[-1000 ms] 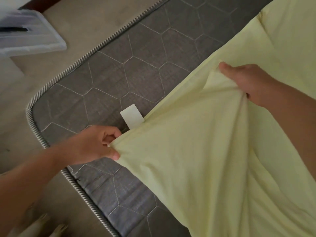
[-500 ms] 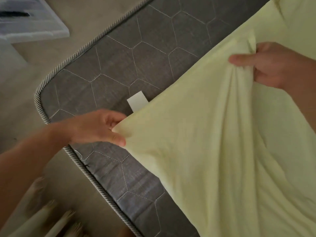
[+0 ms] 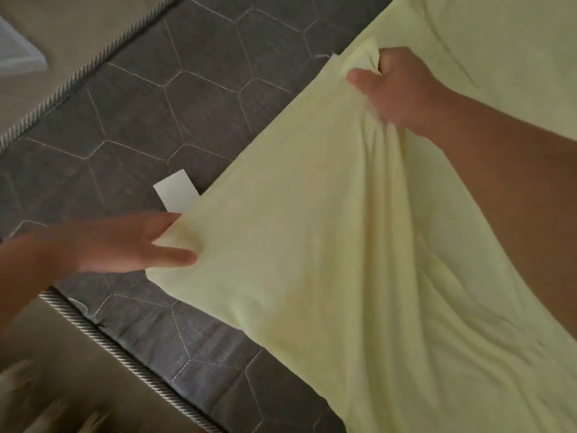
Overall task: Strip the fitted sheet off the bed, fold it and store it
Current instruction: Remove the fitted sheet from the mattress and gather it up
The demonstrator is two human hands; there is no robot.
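A pale yellow fitted sheet (image 3: 312, 245) lies pulled back over the right part of a grey quilted mattress (image 3: 156, 98). My left hand (image 3: 125, 242) holds the sheet's lower left corner, with the cloth between its thumb and fingers. My right hand (image 3: 396, 89) grips a bunched fold of the sheet's upper edge, thumb on top, and creases run down from that grip. The sheet's right side runs out of the frame under my right forearm.
A white label (image 3: 176, 195) shows on the mattress just above my left hand. Grey rope piping (image 3: 125, 357) edges the mattress. Beige floor (image 3: 62, 32) lies beyond it, with a clear plastic box (image 3: 15, 54) at the top left. Blurred pale shapes (image 3: 46, 407) sit bottom left.
My right hand has shifted its grip along the sheet's upper edge and lowered a little. My left hand still holds the corner, its fingers now straighter. The view has moved closer.
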